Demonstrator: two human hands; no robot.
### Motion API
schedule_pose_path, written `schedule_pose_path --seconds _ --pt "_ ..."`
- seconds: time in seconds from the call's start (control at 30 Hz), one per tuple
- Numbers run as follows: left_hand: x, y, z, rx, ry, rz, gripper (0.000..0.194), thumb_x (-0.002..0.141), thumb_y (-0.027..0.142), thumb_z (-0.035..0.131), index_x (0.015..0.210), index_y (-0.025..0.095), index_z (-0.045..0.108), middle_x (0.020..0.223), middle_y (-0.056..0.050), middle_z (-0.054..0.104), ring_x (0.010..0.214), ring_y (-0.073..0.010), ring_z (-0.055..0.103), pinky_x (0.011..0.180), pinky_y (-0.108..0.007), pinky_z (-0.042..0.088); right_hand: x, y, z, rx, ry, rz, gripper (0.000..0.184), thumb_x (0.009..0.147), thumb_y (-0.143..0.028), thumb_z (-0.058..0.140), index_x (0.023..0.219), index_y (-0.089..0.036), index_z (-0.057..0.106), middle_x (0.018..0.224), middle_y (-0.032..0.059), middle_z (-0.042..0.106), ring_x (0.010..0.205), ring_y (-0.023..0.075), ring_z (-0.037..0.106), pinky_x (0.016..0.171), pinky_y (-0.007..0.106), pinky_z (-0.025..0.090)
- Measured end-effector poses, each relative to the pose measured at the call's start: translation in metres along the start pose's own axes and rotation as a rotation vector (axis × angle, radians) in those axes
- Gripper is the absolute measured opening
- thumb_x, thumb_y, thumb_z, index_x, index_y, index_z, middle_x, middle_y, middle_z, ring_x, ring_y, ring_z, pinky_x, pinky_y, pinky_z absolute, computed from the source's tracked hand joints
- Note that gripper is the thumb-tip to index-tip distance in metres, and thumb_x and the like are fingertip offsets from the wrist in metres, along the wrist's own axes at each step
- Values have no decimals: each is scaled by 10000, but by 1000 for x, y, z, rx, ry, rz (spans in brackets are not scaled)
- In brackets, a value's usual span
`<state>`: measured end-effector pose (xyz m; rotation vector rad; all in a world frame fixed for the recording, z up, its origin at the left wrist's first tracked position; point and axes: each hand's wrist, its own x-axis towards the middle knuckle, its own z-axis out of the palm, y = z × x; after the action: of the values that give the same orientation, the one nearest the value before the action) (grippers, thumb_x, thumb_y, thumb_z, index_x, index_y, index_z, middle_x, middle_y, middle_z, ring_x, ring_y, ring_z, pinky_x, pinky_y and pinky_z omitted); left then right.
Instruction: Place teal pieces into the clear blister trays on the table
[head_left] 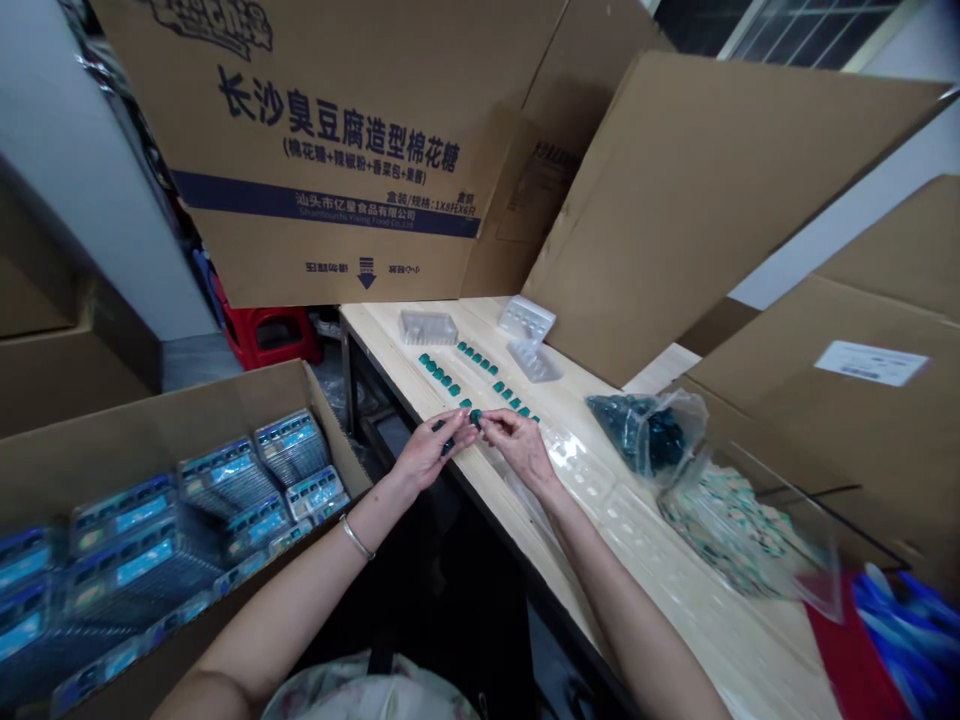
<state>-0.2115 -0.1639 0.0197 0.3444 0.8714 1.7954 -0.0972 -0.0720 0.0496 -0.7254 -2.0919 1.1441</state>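
My left hand (431, 455) is half closed at the table's near edge, with dark green pieces (448, 446) in its fingers. My right hand (521, 448) meets it from the right, its thumb and fingers pinching one small green piece (475, 416). What these pieces are is too small to make out. Just beyond my hands, similar green pieces lie in a left row (439, 374) and a right row (480, 358) on the pale table (382, 335). More of them continue beside my right hand.
Clear plastic trays (427, 328) stand farther back. On the right are a bag of dark pieces (652, 435) and a clear bin of small patterned pieces (739, 530). An open carton (322, 420) of blue packs (225, 475) sits left. Large cardboard boxes (337, 240) border the back.
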Motion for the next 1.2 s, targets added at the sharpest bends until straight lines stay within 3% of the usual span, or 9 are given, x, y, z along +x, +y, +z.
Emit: schedule_pose_path --seconds 0.13,0.23,0.47,0.57,0.63,0.77,0.87,1.0,1.2 --pt "-2 -2 4 375 17 203 356 686 335 702 958 114 639 672 -24 655 566 -108 606 487 -192 470 -5 -2 0 -8 4 -23 224 737 -348 600 796 -152 690 712 51 673 562 138 602 545 255 496" --pt "-2 -2 6 559 28 287 359 729 391 640 958 114 640 518 25 582 400 -67 482 423 -189 403 -8 -3 0 57 9 50 223 734 -354 608 808 -157 680 605 26 652 532 144 603 549 263 510" --pt "0 -3 7 632 -4 286 391 768 429 573 994 118 642 467 37 541 365 -61 423 402 -184 351 -8 0 -5 110 -5 88 205 744 -341 596 813 -161 665 591 19 653 548 151 619 588 279 530" --pt "1 -3 8 657 -18 243 425 762 446 572 1017 113 636 437 46 516 342 -60 398 370 -179 318 -9 4 -6 38 26 28 198 776 -333 565 814 -164 661 594 18 644 542 148 607 569 270 520" --pt "2 -4 9 711 -12 242 418 732 430 609 1000 111 642 482 31 554 344 -60 411 358 -178 322 -10 5 -6 -74 48 -65 191 802 -315 538 805 -167 659 621 25 643 567 150 605 571 266 508" --pt "4 -5 10 809 -1 308 296 730 320 612 942 122 668 755 -37 670 396 -54 485 401 -184 396 -13 3 -6 -305 40 -252 161 828 -228 501 822 -175 652 766 54 663 699 167 619 667 279 496" --pt "5 -5 9 820 13 320 263 764 289 570 935 122 680 637 -13 644 381 -54 469 413 -181 399 -14 1 -7 -407 45 -346 166 840 -178 474 858 -177 638 813 65 658 756 176 615 719 287 482" --pt "3 -6 8 765 9 220 379 756 384 589 1013 114 658 424 44 515 346 -72 435 371 -180 358 -15 0 -6 -475 30 -378 174 849 -157 455 856 -177 628 806 72 651 762 184 612 724 294 476" --pt "5 -9 6 879 21 365 285 756 253 560 979 117 676 717 -33 670 396 -60 495 426 -185 418 -15 3 -1 -458 20 -369 163 829 -136 465 829 -187 620 802 63 654 754 182 620 711 286 481"
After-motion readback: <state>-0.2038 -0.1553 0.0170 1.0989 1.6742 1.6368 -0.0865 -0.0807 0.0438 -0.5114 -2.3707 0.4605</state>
